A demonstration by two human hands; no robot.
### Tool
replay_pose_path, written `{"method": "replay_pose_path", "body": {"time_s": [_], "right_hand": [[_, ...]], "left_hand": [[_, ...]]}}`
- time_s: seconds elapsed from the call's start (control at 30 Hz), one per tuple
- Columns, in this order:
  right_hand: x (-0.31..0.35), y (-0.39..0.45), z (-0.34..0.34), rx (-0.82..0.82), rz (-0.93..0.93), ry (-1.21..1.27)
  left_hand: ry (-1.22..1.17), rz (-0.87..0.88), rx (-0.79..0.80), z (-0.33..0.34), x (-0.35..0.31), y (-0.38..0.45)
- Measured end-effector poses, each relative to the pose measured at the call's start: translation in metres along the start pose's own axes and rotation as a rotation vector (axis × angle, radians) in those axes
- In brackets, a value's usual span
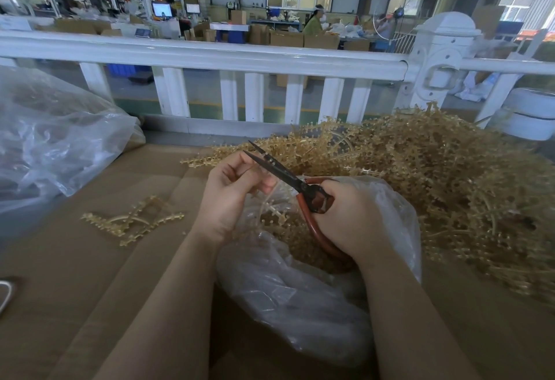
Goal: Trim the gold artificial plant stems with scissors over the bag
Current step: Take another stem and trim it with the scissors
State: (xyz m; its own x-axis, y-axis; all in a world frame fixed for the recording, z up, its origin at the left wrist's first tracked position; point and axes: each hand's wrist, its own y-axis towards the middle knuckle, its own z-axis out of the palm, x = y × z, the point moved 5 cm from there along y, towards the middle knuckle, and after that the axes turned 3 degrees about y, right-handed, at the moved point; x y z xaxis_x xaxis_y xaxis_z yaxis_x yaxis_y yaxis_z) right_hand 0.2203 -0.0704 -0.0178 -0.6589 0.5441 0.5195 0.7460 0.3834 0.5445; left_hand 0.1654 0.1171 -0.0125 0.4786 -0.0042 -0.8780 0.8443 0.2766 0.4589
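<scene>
My right hand grips red-handled scissors whose dark blades point up and left, slightly parted. My left hand pinches a thin gold stem piece right beside the blades; the piece hangs down over the clear plastic bag. Both hands are above the bag's open mouth, and gold trimmings lie inside the bag. A large heap of gold stems rises on the right of the cardboard surface.
A few gold stems lie loose on the cardboard at left. A big crumpled clear plastic bag sits at far left. A white railing runs across behind the work surface, with a workshop and a person beyond.
</scene>
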Motion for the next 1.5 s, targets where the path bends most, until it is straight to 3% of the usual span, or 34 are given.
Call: {"method": "replay_pose_path", "body": {"time_s": [0.17, 0.37, 0.97, 1.5], "right_hand": [[-0.002, 0.001, 0.004, 0.048, 0.040, -0.024], [0.002, 0.001, 0.002, -0.016, 0.004, -0.037], [0.000, 0.000, 0.003, -0.052, 0.022, 0.131], [0.002, 0.000, -0.001, -0.097, -0.006, 0.018]], "left_hand": [[0.079, 0.016, -0.035, -0.001, 0.002, 0.001], [0.096, 0.011, 0.001, 0.006, 0.005, 0.001], [0.080, 0.001, 0.023, 0.014, 0.004, 0.001], [0.214, 0.006, 0.002, 0.018, -0.004, -0.003]]}}
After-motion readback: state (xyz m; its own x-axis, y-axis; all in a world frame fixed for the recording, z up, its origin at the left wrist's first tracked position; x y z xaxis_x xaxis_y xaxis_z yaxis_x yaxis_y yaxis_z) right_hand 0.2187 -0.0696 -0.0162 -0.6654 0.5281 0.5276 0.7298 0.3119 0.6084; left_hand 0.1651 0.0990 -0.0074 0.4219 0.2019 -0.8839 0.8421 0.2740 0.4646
